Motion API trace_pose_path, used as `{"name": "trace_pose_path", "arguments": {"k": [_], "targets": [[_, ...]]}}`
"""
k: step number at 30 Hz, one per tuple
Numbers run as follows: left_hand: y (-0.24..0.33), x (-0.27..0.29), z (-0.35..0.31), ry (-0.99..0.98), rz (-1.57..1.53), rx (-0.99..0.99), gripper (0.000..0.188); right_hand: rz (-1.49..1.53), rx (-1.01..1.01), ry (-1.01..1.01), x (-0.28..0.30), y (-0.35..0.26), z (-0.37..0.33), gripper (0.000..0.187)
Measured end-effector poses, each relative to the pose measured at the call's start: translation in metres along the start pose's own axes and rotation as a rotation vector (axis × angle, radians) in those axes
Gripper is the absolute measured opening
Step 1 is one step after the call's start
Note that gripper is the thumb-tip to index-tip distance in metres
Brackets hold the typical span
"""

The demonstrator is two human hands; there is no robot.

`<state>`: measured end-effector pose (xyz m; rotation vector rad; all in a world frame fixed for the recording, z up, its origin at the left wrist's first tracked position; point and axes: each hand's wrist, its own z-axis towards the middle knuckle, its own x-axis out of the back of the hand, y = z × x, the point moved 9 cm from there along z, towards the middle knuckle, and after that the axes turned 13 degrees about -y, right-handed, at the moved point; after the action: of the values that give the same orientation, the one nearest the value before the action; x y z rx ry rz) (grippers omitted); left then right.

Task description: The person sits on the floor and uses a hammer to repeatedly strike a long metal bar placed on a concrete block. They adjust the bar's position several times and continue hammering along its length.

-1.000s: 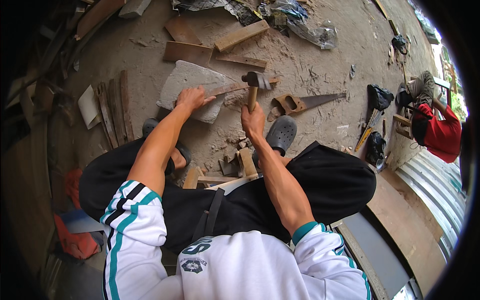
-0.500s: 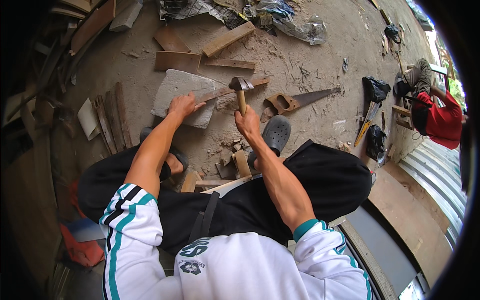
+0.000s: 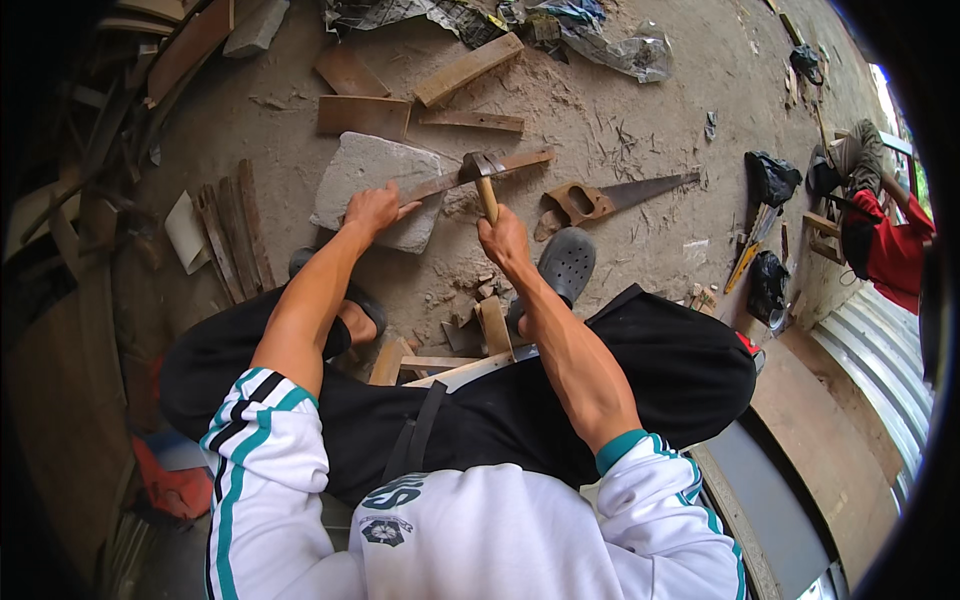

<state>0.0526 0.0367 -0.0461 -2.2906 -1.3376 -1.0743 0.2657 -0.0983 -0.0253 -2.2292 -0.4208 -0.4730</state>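
Observation:
My left hand point(image 3: 372, 210) is closed around the near-left end of a narrow wooden strip point(image 3: 435, 187), over a pale concrete block point(image 3: 340, 185) on the ground. The strip runs to the right past the block's edge. My right hand point(image 3: 503, 240) grips the wooden handle of a hammer point(image 3: 486, 192). Its metal head is over the strip, to the right of the block; whether it touches the wood I cannot tell. A handsaw point(image 3: 615, 198) with a wooden handle lies on the ground right of my right hand.
Wood offcuts point(image 3: 468, 70) lie beyond the block, near crumpled sheeting point(image 3: 630, 52). Several wooden slats point(image 3: 232, 235) lie on the left. Between my legs is a wooden frame point(image 3: 455, 372). A second handsaw point(image 3: 748, 250) lies by black plastic bags at right, near a person in red point(image 3: 890, 250).
The whole view has shifted slightly, with the ground things sitting further right. The hammer head has moved a little left along the strip. My left hand keeps its hold.

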Motion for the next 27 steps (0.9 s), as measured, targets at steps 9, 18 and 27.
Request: {"name": "trace_pose_path", "arguments": {"k": [9,18,27], "targets": [[-0.004,0.003,-0.003,-0.010,-0.023,-0.004,0.072,-0.017,0.060,0.006,-0.003,-0.008,-0.008,0.022],[-0.005,0.002,0.000,0.009,-0.016,-0.004,0.072,0.046,-0.007,-0.015,0.000,-0.016,-0.008,0.024],[-0.006,0.003,0.002,-0.001,-0.018,0.004,0.073,-0.011,-0.015,0.013,0.005,-0.026,-0.009,0.028]]}}
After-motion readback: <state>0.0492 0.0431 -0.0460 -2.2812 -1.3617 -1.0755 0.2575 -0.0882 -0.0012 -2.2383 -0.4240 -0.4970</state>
